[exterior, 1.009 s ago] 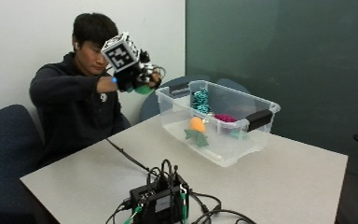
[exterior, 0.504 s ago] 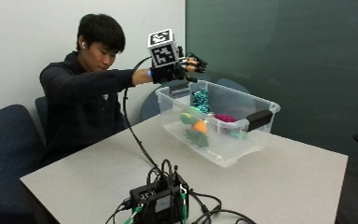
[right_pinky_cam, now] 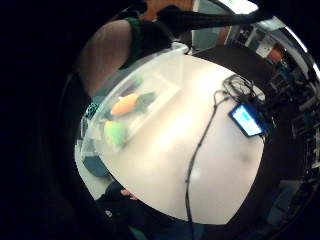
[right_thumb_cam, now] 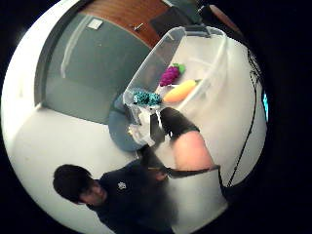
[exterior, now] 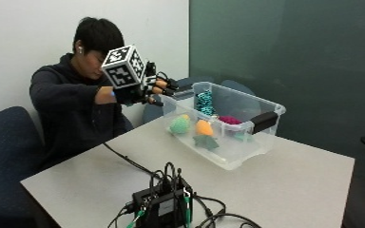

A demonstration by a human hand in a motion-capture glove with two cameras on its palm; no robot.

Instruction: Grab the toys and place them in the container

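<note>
A clear plastic container [exterior: 258, 142] stands on the table with several toys in it: a green ball [exterior: 180, 125], an orange toy [exterior: 203, 127], a teal star [exterior: 206, 141], a purple toy [exterior: 228, 119] and a teal-and-black patterned toy [exterior: 203, 102]. My gloved right hand [exterior: 152, 91] hovers beside the container's end nearest the person, at rim height, fingers relaxed and holding nothing. In the thumb side palm view the hand [right_thumb_cam: 173, 122] frames the patterned toy [right_thumb_cam: 146, 97], purple grapes [right_thumb_cam: 169, 75] and the orange toy [right_thumb_cam: 180, 91]. The little finger side view shows the orange toy [right_pinky_cam: 124, 105] and green ball [right_pinky_cam: 115, 132] inside.
A black electronics box [exterior: 167, 204] with a tangle of cables sits near the table's front edge, one cable running toward the person. A blue chair [exterior: 5, 156] stands at the left. The grey table [exterior: 296, 185] stretches right of the container.
A second ago the hand was near the person's face, then it reached over the container. Now it has drawn back beside the container's end. The green ball has appeared in the container.
</note>
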